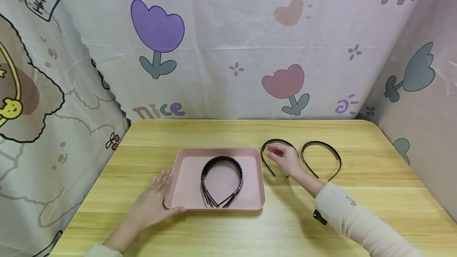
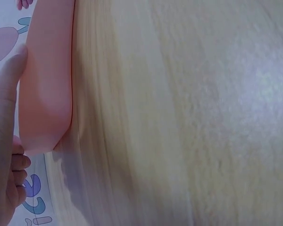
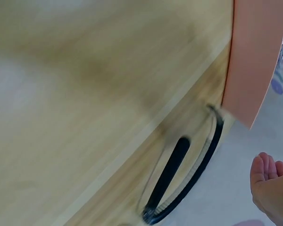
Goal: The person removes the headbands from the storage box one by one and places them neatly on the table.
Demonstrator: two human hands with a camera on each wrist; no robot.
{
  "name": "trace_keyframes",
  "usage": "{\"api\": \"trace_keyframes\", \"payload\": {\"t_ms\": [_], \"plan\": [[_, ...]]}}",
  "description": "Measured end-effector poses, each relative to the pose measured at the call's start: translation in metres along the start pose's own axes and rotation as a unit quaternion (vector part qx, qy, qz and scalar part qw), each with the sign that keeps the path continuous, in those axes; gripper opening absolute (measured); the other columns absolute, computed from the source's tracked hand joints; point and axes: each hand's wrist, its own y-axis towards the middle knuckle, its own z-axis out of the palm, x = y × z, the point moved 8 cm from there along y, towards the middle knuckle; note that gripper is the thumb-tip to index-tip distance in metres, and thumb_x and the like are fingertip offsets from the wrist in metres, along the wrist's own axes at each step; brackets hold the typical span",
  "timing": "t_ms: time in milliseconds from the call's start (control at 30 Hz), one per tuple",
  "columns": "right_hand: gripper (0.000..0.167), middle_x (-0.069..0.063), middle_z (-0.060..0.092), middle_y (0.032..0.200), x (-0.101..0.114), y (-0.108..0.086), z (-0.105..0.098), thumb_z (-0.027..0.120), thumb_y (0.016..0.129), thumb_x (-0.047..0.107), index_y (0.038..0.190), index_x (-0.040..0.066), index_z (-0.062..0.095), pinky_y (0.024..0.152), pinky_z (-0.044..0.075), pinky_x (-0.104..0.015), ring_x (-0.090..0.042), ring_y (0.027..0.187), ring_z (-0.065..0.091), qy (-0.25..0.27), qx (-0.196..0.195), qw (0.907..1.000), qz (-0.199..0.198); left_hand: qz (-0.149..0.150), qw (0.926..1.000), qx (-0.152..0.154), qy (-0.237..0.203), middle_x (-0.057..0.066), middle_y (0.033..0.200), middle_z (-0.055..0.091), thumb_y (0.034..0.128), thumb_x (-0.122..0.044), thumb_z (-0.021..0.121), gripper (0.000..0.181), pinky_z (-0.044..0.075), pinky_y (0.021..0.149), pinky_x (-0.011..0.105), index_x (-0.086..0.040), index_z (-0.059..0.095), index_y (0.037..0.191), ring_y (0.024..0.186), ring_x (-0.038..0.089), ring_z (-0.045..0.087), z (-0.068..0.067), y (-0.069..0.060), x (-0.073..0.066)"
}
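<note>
A pink rectangular tray rests on the wooden table, with several black toothed headbands stacked inside it. My left hand touches the tray's front left corner; its fingers lie along the left side and the thumb along the front edge. In the left wrist view, the thumb is against the pink wall. My right hand is over a black headband just right of the tray, fingers loosely bent and nothing visible in them. The right wrist view shows that headband below the hand.
Another black headband lies farther right on the table. A small black clip sits partly behind the right sleeve. Printed cloth hangs behind the table and at both sides.
</note>
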Motion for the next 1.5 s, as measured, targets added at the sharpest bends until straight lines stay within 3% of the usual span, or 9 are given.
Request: {"api": "trace_keyframes", "payload": {"t_ms": [267,600,767,933,1133,1500], "plan": [[0.026,-0.024,0.068,0.090,0.010,-0.009,0.030,0.066,0.081,0.000,0.104,-0.012,0.064,0.063,0.051,-0.011,-0.009,0.071,0.062,-0.001,0.025,0.9995,-0.018,0.005,1.0000,0.001,0.001,0.026,0.140,0.042,0.0673,-0.068,0.064,0.103,0.033,0.108,0.052,0.012,0.047,0.128,0.131,0.042,0.037,-0.001,0.000,-0.002],[0.027,-0.019,0.069,0.080,0.027,-0.012,0.064,0.069,0.079,0.003,0.101,-0.013,0.065,0.061,0.053,-0.016,-0.019,0.068,0.064,-0.030,0.067,0.9945,-0.076,0.007,0.9999,0.005,0.008,0.027,0.140,0.042,0.0672,-0.068,0.064,0.103,0.034,0.108,0.051,0.013,0.046,0.129,0.131,0.041,0.037,-0.002,0.002,-0.001],[0.030,-0.013,0.066,0.072,0.034,-0.014,0.078,0.069,0.079,0.005,0.102,-0.013,0.064,0.057,0.051,-0.015,-0.014,0.063,0.059,-0.075,0.087,0.9877,-0.106,0.004,0.9999,0.014,0.003,0.027,0.140,0.041,0.0669,-0.068,0.064,0.104,0.032,0.109,0.051,0.013,0.046,0.129,0.131,0.041,0.037,-0.001,0.004,0.000],[0.029,-0.007,0.061,0.065,0.032,-0.014,0.088,0.068,0.079,0.003,0.102,-0.013,0.065,0.052,0.045,-0.013,-0.005,0.058,0.050,-0.107,0.092,0.9837,-0.112,0.000,0.9998,0.018,-0.003,0.026,0.141,0.040,0.0676,-0.067,0.065,0.103,0.032,0.110,0.052,0.012,0.045,0.129,0.132,0.041,0.036,-0.001,0.003,0.000],[0.030,-0.006,0.057,0.057,0.031,-0.010,0.096,0.067,0.078,0.000,0.105,-0.013,0.063,0.044,0.038,-0.012,-0.002,0.050,0.041,-0.102,0.104,0.9839,-0.104,-0.003,0.9999,0.013,-0.005,0.027,0.139,0.043,0.0677,-0.066,0.065,0.102,0.032,0.109,0.053,0.012,0.046,0.130,0.132,0.041,0.036,-0.001,0.000,0.001],[0.028,0.000,0.049,0.051,0.037,-0.010,0.099,0.067,0.075,-0.003,0.103,-0.007,0.067,0.044,0.029,-0.012,-0.003,0.047,0.036,-0.141,0.090,0.9814,-0.095,0.005,1.0000,-0.001,0.007,0.028,0.137,0.044,0.0677,-0.068,0.064,0.102,0.034,0.108,0.052,0.013,0.047,0.128,0.130,0.042,0.039,-0.002,0.000,0.000]]}}
